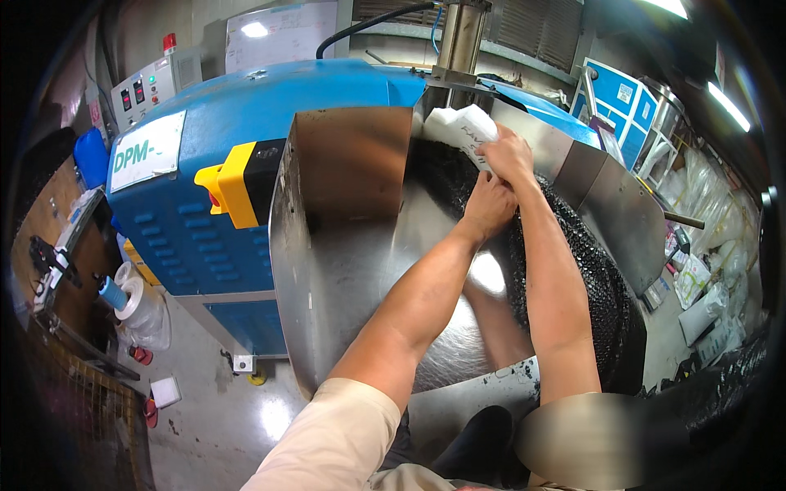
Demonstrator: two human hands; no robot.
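White packet: it is lying at the far end of the metal tray, right of the middle, above the far part of the black bubble sheet.
Left hand: its curled fingers are pinching the packet's near edge.
Right hand: it is grasping the packet's right side.
Packet slipping: a loosening pinch could be letting it slide, or uneven pulling could be tearing it.
Metal cylinder: it is standing just beyond the hands; if machinery were moving there, fingers could be getting caught.
Yellow switch box: it is sitting to the left, well apart from both hands; if it is serving as a stop, reaching it could be costing time.
Bubble folds: loose black sheeting is bunching beside the right forearm and could be snagging it.
Tray rim: bare forearms are reaching across thin metal, so scraping is possible.
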